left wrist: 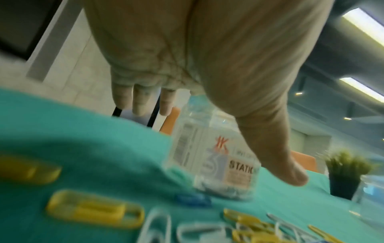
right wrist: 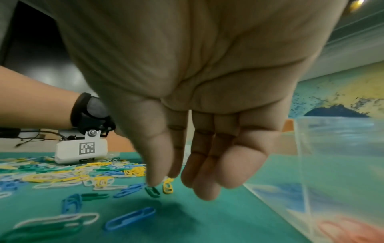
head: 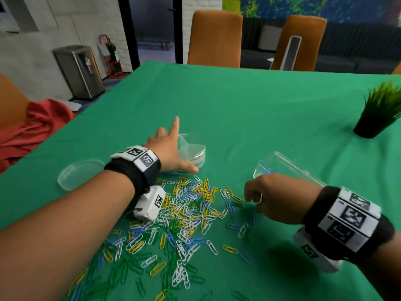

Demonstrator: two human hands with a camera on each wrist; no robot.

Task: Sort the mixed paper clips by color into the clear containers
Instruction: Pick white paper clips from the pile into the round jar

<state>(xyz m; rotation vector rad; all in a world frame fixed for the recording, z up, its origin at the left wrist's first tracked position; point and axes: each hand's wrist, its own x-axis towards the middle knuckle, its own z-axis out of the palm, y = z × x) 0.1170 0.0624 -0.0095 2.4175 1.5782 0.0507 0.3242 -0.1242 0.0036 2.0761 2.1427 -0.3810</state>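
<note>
Left hand point(head: 167, 148) spread flat beside the round tub point(head: 193, 152); right hand point(head: 269, 196) hangs loose, fingers empty, over the paper clips point(head: 184, 213) mid-table point(head: 260, 109).

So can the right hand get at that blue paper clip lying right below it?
Probably yes: the right hand hangs open just above the blue paper clip, which lies alone on the green cloth.

The place is looking like an office meeting room or lounge. Orange chairs point(head: 214, 38) are standing behind the green-clothed table point(head: 249, 109); left of it a steel bin point(head: 79, 71) and a fire extinguisher point(head: 112, 54) are sitting (by white brick), and beyond it a painted mural point(head: 314, 7) is showing.
</note>
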